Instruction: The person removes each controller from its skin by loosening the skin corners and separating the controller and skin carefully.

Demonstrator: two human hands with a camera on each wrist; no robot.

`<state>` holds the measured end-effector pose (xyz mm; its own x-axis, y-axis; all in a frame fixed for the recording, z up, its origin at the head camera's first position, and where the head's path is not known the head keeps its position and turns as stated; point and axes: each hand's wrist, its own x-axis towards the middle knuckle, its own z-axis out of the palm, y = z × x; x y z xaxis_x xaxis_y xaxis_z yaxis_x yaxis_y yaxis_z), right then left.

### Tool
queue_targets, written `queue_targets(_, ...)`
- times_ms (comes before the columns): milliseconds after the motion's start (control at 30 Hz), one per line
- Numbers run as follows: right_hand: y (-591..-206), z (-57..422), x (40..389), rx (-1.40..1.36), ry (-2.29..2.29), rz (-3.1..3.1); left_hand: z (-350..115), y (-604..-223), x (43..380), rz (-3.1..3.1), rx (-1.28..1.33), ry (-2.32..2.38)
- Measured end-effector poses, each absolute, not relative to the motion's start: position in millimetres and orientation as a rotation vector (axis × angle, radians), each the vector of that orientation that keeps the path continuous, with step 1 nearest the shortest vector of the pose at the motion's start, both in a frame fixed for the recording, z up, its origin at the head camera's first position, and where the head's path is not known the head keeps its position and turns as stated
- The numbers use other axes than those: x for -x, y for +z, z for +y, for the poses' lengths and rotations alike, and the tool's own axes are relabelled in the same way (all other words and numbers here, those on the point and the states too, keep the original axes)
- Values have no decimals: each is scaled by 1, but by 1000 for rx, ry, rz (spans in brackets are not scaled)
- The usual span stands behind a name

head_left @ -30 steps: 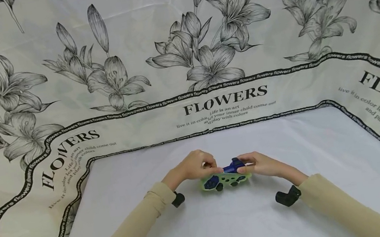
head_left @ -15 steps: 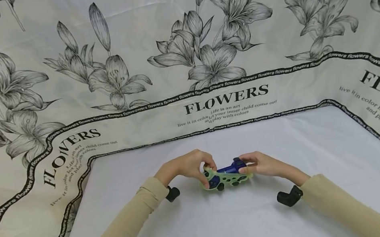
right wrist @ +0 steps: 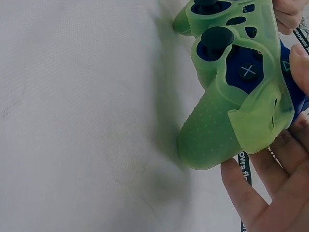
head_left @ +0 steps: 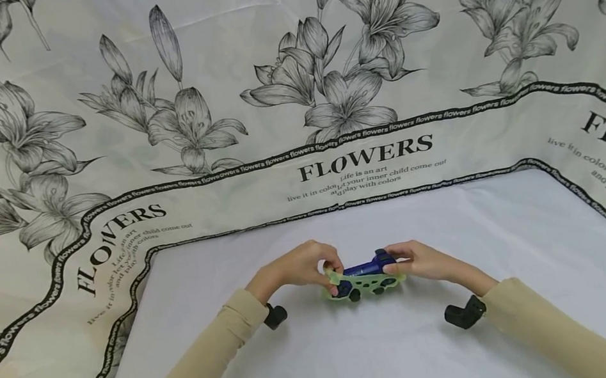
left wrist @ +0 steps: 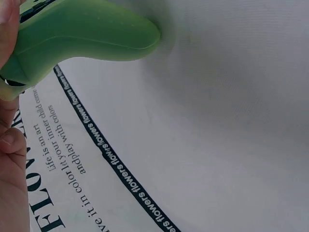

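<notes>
A blue game controller (head_left: 365, 269) with dark thumbsticks sits partly inside a light green silicone cover (head_left: 371, 281), mid-table. My left hand (head_left: 307, 266) pinches the cover's left upper corner, thumb in front and fingers behind. At the other end, my right hand (head_left: 419, 260) grips the controller's exposed blue upper part. In the right wrist view, the cover (right wrist: 207, 128) wraps the grip, while one upper corner is folded down as a loose flap below the bare blue edge. The left wrist view shows the cover (left wrist: 91, 31) smooth over the left grip.
The table has a white cloth (head_left: 362, 361). Behind it rises a floral curtain (head_left: 223, 203) with black lettering bands. Black wrist-worn devices sit under both wrists, one left (head_left: 275, 315) and one right (head_left: 465, 315).
My left hand has shifted from the controller's top edge to its left end and taken hold of the cover's corner there. My right hand keeps its hold, nearly still.
</notes>
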<state>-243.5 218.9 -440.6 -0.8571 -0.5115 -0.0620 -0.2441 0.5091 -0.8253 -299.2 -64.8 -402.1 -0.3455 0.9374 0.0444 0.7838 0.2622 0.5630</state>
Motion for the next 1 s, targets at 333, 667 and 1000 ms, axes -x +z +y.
queue_targets(333, -442, 221, 245, 612, -1271, 2460, -73, -416, 287, 2346, -1638, 904)
queue_targets(667, -443, 220, 243, 574, -1264, 2472, -80, -440, 275, 2488, -1691, 1105)
queue_targets(1000, -444, 218, 244, 568, -1277, 2466, -82, -452, 264, 2527, -1571, 1390)
